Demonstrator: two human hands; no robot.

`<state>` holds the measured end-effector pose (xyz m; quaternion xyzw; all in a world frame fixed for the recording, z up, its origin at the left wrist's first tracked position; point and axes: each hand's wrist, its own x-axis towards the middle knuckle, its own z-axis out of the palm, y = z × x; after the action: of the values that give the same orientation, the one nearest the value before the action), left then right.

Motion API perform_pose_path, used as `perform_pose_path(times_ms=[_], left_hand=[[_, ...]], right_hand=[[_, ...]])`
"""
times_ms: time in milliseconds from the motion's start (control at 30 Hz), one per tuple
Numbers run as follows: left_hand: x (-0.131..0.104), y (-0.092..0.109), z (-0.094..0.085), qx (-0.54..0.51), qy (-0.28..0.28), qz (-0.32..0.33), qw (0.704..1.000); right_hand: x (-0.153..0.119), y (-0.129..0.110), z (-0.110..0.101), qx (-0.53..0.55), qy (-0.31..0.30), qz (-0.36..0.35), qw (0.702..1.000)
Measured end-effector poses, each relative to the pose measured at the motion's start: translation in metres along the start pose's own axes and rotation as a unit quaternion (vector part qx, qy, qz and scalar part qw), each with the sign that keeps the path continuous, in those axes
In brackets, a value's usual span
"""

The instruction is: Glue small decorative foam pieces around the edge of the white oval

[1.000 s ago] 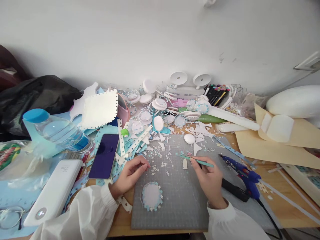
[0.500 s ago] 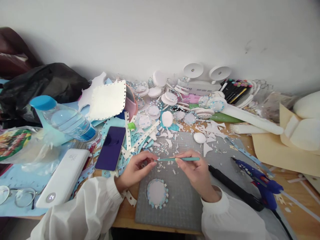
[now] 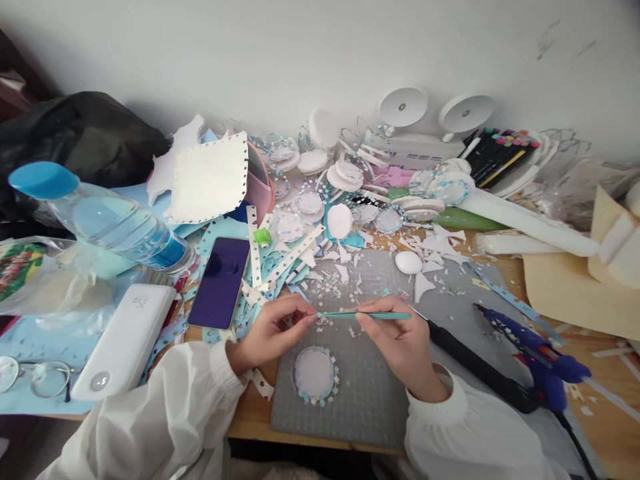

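Teal tweezers (image 3: 383, 315) lie level in my right hand (image 3: 395, 340), gripped between thumb and fingers with the tips pointing left. Those tips meet the fingertips of my left hand (image 3: 277, 330), whose thumb and forefinger are pinched together. A tiny pale blue bit shows at that spot, too small to make out. Below the hands, a white disc (image 3: 315, 373) ringed with small blue and white stars lies on the grey cutting mat (image 3: 360, 407). Loose paper stars and white scraps (image 3: 345, 273) are scattered on the mat beyond my fingers.
A phone (image 3: 219, 283), a white power bank (image 3: 125, 340), glasses (image 3: 50, 378) and a tilted water bottle (image 3: 110, 217) are at left. On the right are a blue glue gun (image 3: 530, 350) and a black-handled tool (image 3: 480, 367). Several star-trimmed discs (image 3: 345, 175) pile up along the wall.
The view has shifted and tilted slightly. My left thumb and forefinger have come closer together at the tweezer tips. The tweezers stay in my right hand, and the ringed disc still lies on the mat.
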<state>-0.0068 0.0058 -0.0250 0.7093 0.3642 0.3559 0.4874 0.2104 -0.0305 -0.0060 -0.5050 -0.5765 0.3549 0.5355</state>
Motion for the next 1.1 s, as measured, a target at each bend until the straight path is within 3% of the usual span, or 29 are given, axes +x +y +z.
perform_pose_path(times_ms=[167, 933, 1100], left_hand=[[-0.001, -0.0016, 0.0003, -0.024, 0.009, -0.005, 1.0], [0.0015, 0.0018, -0.0015, -0.028, -0.001, 0.016, 0.999], [0.0008, 0.0, -0.0013, -0.021, -0.004, 0.02, 1.0]], right_hand=[[-0.0003, 0.0017, -0.0023, 0.016, 0.025, 0.013, 0.999], [-0.0015, -0.0008, -0.0017, 0.053, -0.007, 0.064, 0.997], [-0.0012, 0.0, -0.0019, 0.042, 0.004, 0.042, 0.998]])
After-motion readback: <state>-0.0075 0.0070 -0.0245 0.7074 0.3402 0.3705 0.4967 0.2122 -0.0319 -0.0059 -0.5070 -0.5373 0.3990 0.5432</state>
